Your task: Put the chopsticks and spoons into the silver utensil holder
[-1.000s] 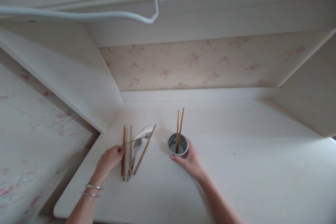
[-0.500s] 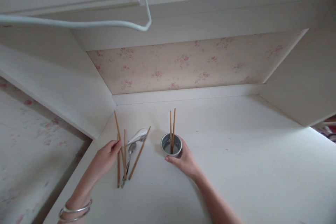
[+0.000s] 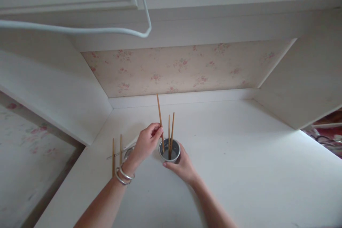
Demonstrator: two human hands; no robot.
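Observation:
My left hand (image 3: 148,140) pinches a wooden chopstick (image 3: 159,109) near its middle, and the lower end reaches inside the rim of a grey metal cup (image 3: 175,156). Two more chopsticks (image 3: 172,128) stand upright in that cup, leaning against its far side. Wrapped around the cup's right side is my right hand (image 3: 183,165), thumb at the front. Left of the cup, two loose chopsticks (image 3: 113,153) lie on the white surface. My left hand and forearm partly cover the spoons (image 3: 128,152) there, along with anything else beneath.
White side panels and a floral back wall (image 3: 181,67) enclose the white surface (image 3: 240,171). Overhead is a shelf (image 3: 213,1) with clear plastic items, and a white cable (image 3: 80,29) hangs low at the upper left.
My left hand has carried one chopstick from the loose pile rightward to the cup. My right hand still holds the cup. The view has shifted slightly.

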